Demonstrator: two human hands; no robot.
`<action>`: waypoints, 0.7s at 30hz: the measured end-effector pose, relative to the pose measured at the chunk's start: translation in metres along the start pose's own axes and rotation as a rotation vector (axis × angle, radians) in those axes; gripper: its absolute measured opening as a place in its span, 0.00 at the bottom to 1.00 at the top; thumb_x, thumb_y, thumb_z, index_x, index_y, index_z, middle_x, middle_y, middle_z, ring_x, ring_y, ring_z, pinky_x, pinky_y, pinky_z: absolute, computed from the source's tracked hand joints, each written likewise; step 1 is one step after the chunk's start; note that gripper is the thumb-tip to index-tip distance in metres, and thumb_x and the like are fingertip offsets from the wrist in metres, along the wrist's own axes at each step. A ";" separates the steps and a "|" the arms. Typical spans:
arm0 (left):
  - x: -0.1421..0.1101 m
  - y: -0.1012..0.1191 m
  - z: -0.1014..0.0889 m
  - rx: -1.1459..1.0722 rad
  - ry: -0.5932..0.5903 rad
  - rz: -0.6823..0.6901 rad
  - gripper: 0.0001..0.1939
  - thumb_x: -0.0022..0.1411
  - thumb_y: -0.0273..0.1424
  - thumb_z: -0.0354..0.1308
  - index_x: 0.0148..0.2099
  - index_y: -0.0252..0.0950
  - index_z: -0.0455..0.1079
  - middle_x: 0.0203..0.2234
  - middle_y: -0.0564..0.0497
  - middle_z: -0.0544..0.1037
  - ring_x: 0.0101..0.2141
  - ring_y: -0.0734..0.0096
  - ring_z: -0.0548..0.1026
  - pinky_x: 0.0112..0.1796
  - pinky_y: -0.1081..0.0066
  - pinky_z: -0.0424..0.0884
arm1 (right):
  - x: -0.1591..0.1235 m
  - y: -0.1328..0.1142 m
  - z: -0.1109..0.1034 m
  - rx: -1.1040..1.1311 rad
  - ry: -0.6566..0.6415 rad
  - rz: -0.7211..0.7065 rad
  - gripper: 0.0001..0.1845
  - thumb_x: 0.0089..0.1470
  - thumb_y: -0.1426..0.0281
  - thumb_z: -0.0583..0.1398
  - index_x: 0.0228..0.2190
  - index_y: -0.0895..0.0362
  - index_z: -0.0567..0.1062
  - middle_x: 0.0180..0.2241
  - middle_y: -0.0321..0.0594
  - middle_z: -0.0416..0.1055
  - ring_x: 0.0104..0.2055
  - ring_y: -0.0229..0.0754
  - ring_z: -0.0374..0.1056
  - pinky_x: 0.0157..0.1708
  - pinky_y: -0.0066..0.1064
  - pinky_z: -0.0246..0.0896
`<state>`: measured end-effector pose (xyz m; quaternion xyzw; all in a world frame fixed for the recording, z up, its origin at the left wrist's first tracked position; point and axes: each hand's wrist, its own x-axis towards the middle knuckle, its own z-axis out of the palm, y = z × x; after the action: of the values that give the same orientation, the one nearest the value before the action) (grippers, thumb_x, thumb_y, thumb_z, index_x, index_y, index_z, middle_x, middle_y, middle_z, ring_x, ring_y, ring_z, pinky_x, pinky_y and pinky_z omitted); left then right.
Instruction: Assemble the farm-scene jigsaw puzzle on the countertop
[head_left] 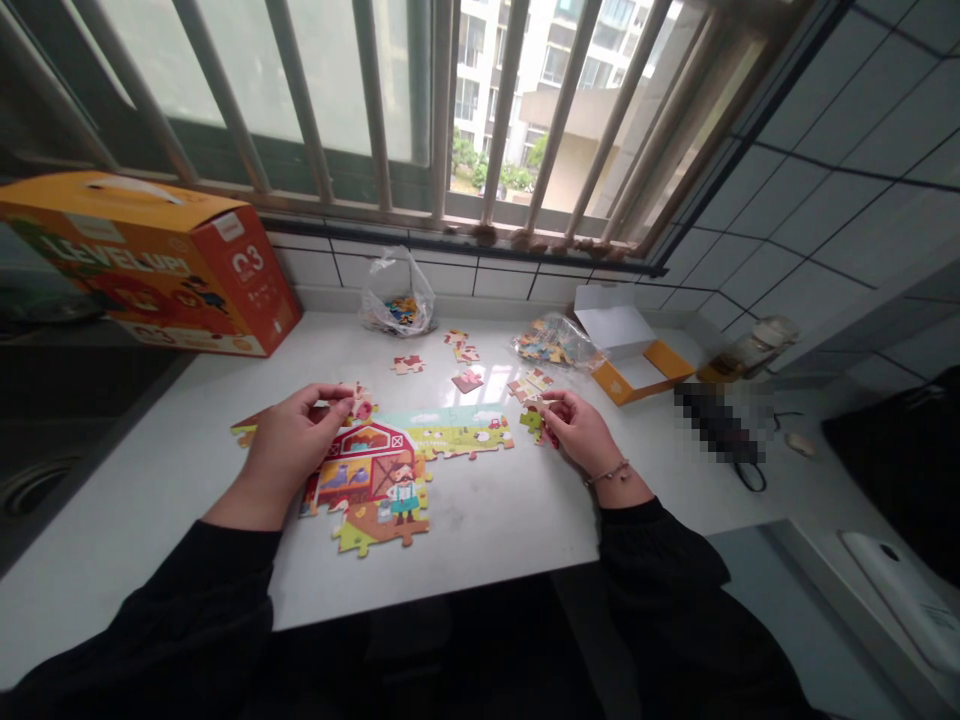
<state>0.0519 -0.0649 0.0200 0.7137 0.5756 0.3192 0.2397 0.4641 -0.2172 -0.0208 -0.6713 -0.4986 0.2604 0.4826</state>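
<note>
A partly joined farm jigsaw (390, 470) with a red barn and a green field lies on the white counter (487, 520). My left hand (289, 440) rests on its left side, fingers pinched on a puzzle piece (360, 405) at the upper left edge. My right hand (577, 428) sits just right of the jigsaw, fingers closed on another small piece (534, 420). Loose pieces (466, 378) lie scattered behind the jigsaw.
An orange puzzle box (157, 265) stands at the back left. A clear bag of pieces (397, 300) leans on the tiled wall, another bag (555, 342) beside an open orange tray (634, 365). A jar (754, 345) stands at right. A barred window runs behind.
</note>
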 end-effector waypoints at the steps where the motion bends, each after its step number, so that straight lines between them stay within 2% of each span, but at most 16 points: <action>1: 0.000 0.001 0.000 0.006 0.001 0.005 0.23 0.64 0.51 0.61 0.51 0.42 0.82 0.33 0.51 0.85 0.33 0.57 0.82 0.36 0.65 0.75 | 0.000 -0.001 0.000 -0.021 0.008 -0.001 0.23 0.63 0.50 0.65 0.50 0.53 0.77 0.24 0.32 0.72 0.23 0.41 0.67 0.24 0.32 0.61; 5: -0.003 0.001 0.002 -0.023 -0.001 0.016 0.22 0.64 0.52 0.61 0.51 0.43 0.82 0.35 0.51 0.86 0.34 0.58 0.83 0.36 0.67 0.75 | 0.000 -0.004 -0.004 -0.112 0.084 0.013 0.22 0.63 0.52 0.63 0.48 0.54 0.81 0.27 0.35 0.74 0.26 0.43 0.68 0.27 0.33 0.64; 9: -0.002 -0.002 0.004 -0.071 0.002 0.034 0.23 0.64 0.51 0.60 0.51 0.42 0.81 0.40 0.49 0.87 0.38 0.59 0.84 0.37 0.67 0.75 | 0.003 -0.003 -0.012 -0.233 0.279 0.024 0.19 0.62 0.57 0.60 0.45 0.54 0.83 0.32 0.40 0.79 0.32 0.45 0.71 0.34 0.34 0.65; 13: 0.000 -0.005 0.004 -0.064 -0.008 0.031 0.22 0.64 0.48 0.60 0.52 0.42 0.81 0.40 0.49 0.87 0.37 0.59 0.84 0.37 0.68 0.75 | 0.005 0.000 -0.020 -0.416 0.454 0.112 0.15 0.59 0.63 0.57 0.39 0.54 0.83 0.35 0.44 0.83 0.37 0.50 0.75 0.39 0.37 0.64; 17: 0.001 -0.005 0.001 -0.047 -0.011 0.021 0.23 0.64 0.50 0.60 0.52 0.42 0.82 0.36 0.50 0.86 0.35 0.59 0.83 0.35 0.67 0.74 | 0.005 0.004 -0.024 -0.588 0.432 0.164 0.13 0.59 0.65 0.57 0.33 0.53 0.82 0.36 0.46 0.83 0.38 0.51 0.73 0.37 0.37 0.60; 21: 0.000 -0.005 -0.001 0.016 -0.012 0.001 0.23 0.63 0.51 0.62 0.51 0.42 0.82 0.30 0.52 0.84 0.31 0.60 0.80 0.33 0.67 0.71 | 0.004 0.007 -0.023 -0.695 0.415 0.172 0.13 0.61 0.66 0.56 0.31 0.53 0.81 0.36 0.48 0.81 0.37 0.50 0.71 0.35 0.37 0.56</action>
<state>0.0484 -0.0640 0.0171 0.7178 0.5763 0.3106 0.2371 0.4879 -0.2225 -0.0174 -0.8718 -0.3910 -0.0251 0.2939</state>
